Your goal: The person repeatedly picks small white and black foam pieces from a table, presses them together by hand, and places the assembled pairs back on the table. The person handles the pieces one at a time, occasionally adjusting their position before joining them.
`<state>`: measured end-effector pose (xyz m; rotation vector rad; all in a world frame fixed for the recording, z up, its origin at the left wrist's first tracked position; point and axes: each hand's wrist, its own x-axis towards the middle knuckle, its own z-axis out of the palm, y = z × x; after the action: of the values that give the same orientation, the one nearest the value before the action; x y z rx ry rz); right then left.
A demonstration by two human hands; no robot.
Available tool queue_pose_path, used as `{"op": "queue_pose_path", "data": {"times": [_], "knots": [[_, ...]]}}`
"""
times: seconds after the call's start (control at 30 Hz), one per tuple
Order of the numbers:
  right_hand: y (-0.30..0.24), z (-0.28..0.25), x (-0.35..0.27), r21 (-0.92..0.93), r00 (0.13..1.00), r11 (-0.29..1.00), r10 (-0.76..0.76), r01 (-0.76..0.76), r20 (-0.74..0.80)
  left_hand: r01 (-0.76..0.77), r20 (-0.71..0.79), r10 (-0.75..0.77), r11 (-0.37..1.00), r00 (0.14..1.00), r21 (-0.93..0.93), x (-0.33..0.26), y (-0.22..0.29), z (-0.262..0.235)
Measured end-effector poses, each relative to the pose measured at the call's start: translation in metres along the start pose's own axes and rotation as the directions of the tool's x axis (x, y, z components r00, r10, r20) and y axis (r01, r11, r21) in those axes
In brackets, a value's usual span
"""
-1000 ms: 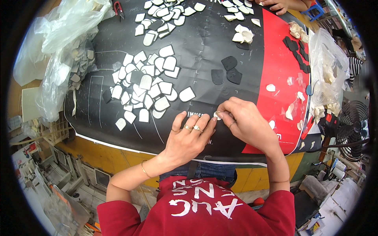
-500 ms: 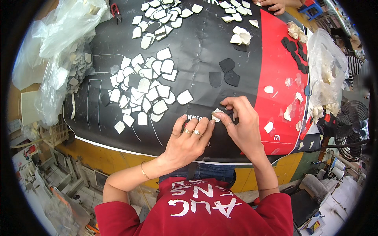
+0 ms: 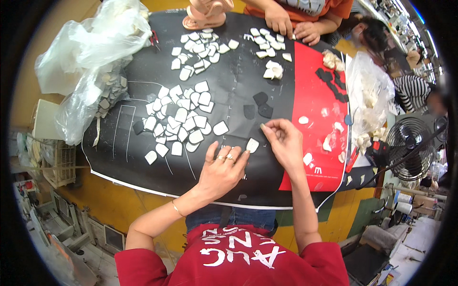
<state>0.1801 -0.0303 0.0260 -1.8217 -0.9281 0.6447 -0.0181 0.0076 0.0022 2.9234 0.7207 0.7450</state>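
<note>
A small white pad with a rounded end [image 3: 253, 145] lies on the black sheet [image 3: 229, 188] in front of me. My left hand [image 3: 222, 167] rests beside it with fingers apart, one fingertip at the pad's lower left edge. Above and to the right of the pad, my right hand [image 3: 285, 143] is raised off it, thumb and forefinger pinched together. Whatever is in that pinch, if anything, is too small to make out. Several dark pads [image 3: 260, 107] lie just beyond my hands. To the left spreads a loose pile of white pads with dark edges [image 3: 181, 115].
Clear plastic bags [image 3: 90, 52] with pads cover the left end. On the red area [image 3: 305, 90] lie white scraps and dark pieces. Another person's hands [image 3: 305, 32] work at the far edge. A pinkish stacked form [image 3: 205, 14] stands there too. A black fan [image 3: 410, 148] is at right.
My right hand has lifted away from the white pad, while my left hand stays by it. The view has shifted, bringing the other person's hands and the pinkish form into sight.
</note>
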Motion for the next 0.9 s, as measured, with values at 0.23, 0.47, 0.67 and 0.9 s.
{"op": "queue_pose_path", "data": {"times": [0.23, 0.47, 0.67, 0.9], "knots": [[0.012, -0.034, -0.043, -0.063, 0.998, 0.997, -0.036, 0.032, -0.055, 0.291, -0.078, -0.282, 0.941, 0.956, 0.175, -0.014, -0.044, -0.032], [0.026, -0.074, -0.001, -0.64, 0.891, 0.744, -0.407, 0.194, -0.203, 0.23, -0.128, -0.238, 0.97, 0.963, -0.077, 0.016, -0.007, -0.038], [0.023, -0.07, 0.007, -0.575, 0.895, 0.77, -0.425, 0.278, -0.135, 0.21, 0.006, -0.248, 0.807, 0.969, -0.552, 0.045, 0.033, -0.027], [0.002, -0.057, -0.031, -0.477, 0.84, 0.741, -0.542, 0.473, -0.01, 0.497, 0.388, -0.44, 0.163, 0.81, -0.852, 0.074, 0.032, -0.006]]}}
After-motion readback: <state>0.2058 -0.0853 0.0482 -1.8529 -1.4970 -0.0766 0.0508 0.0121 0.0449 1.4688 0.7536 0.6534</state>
